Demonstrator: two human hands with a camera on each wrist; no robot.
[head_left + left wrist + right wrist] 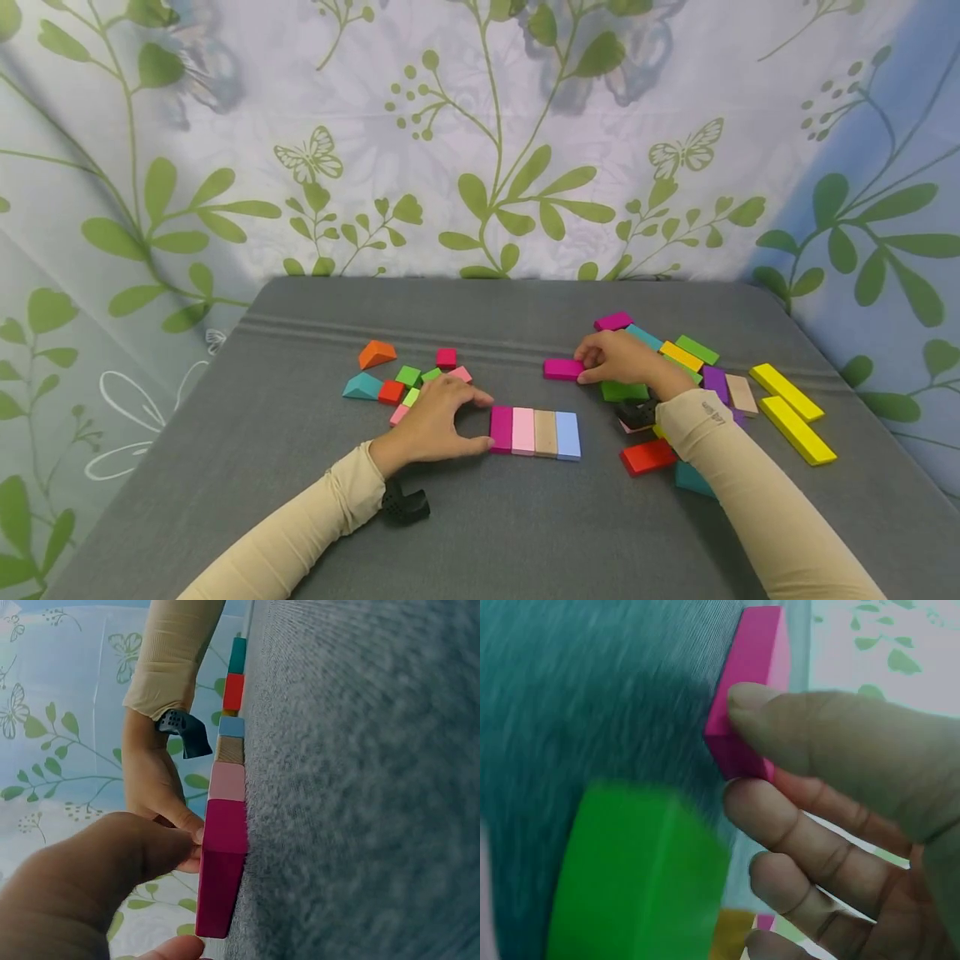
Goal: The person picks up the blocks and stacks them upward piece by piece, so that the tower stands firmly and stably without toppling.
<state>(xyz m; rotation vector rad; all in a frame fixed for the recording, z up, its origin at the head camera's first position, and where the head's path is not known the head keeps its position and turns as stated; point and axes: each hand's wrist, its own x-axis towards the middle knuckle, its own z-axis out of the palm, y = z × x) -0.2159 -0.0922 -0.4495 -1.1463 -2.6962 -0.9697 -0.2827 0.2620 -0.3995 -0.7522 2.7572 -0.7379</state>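
Four flat blocks lie side by side in a row: magenta (pixel 501 430), pink (pixel 523 432), natural wood (pixel 545 433) and light blue (pixel 567 436). At the row's left end, my left hand (pixel 442 421) has thumb and forefinger spread beside the magenta block (pixel 223 889); whether they touch it I cannot tell. Behind the row to the right, my right hand (pixel 618 360) pinches one end of another magenta block (pixel 561 369) between thumb and fingers. That block (pixel 754 667) appears low over the grey table. A green block (pixel 622 870) is beneath the right hand.
Small blocks, including a teal triangle (pixel 363 386) and an orange piece (pixel 377 353), lie left and behind the left hand. Around the right forearm spreads a pile with a red block (pixel 648 457) and long yellow blocks (pixel 798 430). A patterned curtain (pixel 487 142) hangs behind the table (pixel 487 533).
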